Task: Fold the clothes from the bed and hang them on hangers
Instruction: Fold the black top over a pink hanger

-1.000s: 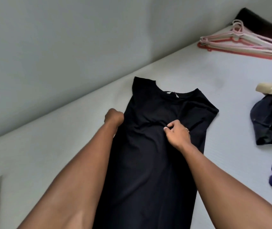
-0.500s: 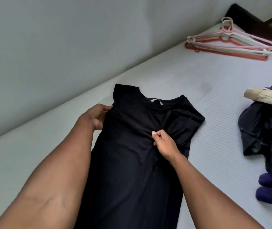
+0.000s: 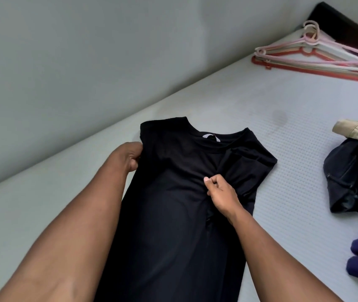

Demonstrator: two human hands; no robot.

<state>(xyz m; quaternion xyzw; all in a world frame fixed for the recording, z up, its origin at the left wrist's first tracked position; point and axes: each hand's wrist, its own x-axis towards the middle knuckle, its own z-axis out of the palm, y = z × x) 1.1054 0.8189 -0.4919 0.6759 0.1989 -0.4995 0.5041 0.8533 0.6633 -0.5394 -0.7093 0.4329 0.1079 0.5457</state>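
Moved up toward the shoulder, left hand (image 3: 130, 156) grips the side edge of the black short-sleeved fabric T-shirt (image 3: 173, 225) with curled fingers while right hand (image 3: 221, 195) pinches its chest fabric

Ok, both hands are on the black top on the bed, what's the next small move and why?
Probably draw the left edge in toward the middle. The left hand grips the black top at its left edge below the shoulder, and the right hand pinches the chest, with fabric on that side gathered toward the pinch.
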